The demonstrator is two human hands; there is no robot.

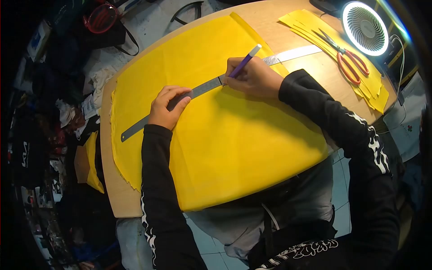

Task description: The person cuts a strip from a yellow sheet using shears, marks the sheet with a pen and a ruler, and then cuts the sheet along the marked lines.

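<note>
A large sheet of yellow fabric (252, 139) is spread over the wooden table and hangs past its near edge. Across it lies a long metal ruler (136, 128), running from lower left to upper right. My left hand (169, 106) presses on the ruler left of its middle, thumb and fingers on either side of it. My right hand (254, 77) is closed round a purple pen with a white end (245, 61). The pen's tip is at the ruler's near edge, mostly hidden by my fingers. Part of the ruler passes behind my right hand.
Scissors with red handles (352, 63) lie on a stack of yellow pieces (310, 33) at the right of the table (121, 208). A lit round fan (365, 28) stands behind them. Clutter covers the floor at the left, with a yellow and brown piece (90, 162) beside the table.
</note>
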